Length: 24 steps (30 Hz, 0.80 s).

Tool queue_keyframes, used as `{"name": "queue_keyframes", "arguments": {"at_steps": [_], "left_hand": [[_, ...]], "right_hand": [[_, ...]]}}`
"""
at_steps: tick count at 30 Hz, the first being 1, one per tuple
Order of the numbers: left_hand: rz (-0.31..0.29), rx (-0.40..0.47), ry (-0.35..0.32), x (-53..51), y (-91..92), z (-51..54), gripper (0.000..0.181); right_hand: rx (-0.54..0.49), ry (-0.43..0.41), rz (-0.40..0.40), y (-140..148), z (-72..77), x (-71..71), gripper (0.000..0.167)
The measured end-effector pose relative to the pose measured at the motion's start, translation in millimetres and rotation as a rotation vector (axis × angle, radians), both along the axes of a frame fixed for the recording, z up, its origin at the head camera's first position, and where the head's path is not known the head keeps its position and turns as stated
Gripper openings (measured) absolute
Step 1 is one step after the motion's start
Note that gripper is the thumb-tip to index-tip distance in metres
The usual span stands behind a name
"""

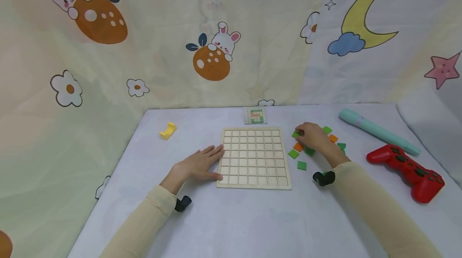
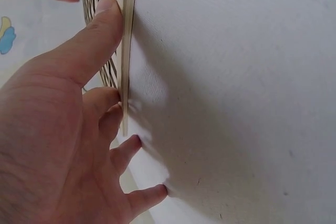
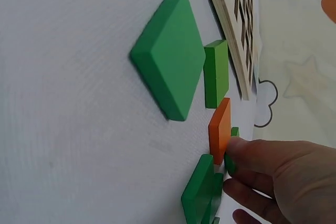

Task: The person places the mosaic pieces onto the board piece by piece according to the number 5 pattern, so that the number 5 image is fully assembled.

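Observation:
My left hand [image 1: 200, 165] lies with spread fingers at the left edge of the wooden grid board [image 1: 253, 157]; its thumb rests on the rim in the left wrist view. To the right of the board, my right hand [image 1: 315, 137] reaches palm down among small square tiles. In the right wrist view its thumb and finger pinch a green tile [image 3: 230, 165], partly hidden by the fingertips. Close by are an orange tile [image 3: 220, 130], a light green tile [image 3: 217, 74] and a larger-looking green tile [image 3: 170, 56].
A small patterned card [image 1: 255, 115] lies behind the board. On the left is a yellow curved piece [image 1: 168, 131]. At the right are a mint-coloured cylinder [image 1: 379, 131] and a red game controller [image 1: 406, 171]. More green and orange tiles [image 1: 333, 138] lie beyond my right wrist.

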<state>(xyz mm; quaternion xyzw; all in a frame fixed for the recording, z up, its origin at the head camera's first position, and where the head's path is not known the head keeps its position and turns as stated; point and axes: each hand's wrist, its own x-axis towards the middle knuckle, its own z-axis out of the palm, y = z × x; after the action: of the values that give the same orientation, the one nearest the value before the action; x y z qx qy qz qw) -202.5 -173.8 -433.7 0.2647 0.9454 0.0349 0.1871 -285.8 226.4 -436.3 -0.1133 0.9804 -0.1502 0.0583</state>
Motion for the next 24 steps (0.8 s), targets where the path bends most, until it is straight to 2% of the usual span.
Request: {"name": "queue_keyframes", "arguments": {"at_steps": [5, 14, 18, 24], "left_hand": [[0.000, -0.006, 0.003, -0.2, 0.4, -1.0, 0.091], [-0.006, -0.017, 0.021, -1.2, -0.9, -3.6, 0.091], [-0.004, -0.018, 0.022, -0.6, -0.3, -3.0, 0.091], [-0.005, -0.026, 0.032, 0.1, 1.4, -3.6, 0.092]], "right_hand": [[-0.026, -0.006, 0.023, -3, 5.5, 3.1, 0.042], [-0.095, 0.057, 0.184, -29, 17.1, 7.4, 0.037], [-0.111, 0.061, 0.231, -44, 16.5, 7.7, 0.037], [-0.119, 0.020, 0.246, -60, 11.4, 6.0, 0.036]]}}
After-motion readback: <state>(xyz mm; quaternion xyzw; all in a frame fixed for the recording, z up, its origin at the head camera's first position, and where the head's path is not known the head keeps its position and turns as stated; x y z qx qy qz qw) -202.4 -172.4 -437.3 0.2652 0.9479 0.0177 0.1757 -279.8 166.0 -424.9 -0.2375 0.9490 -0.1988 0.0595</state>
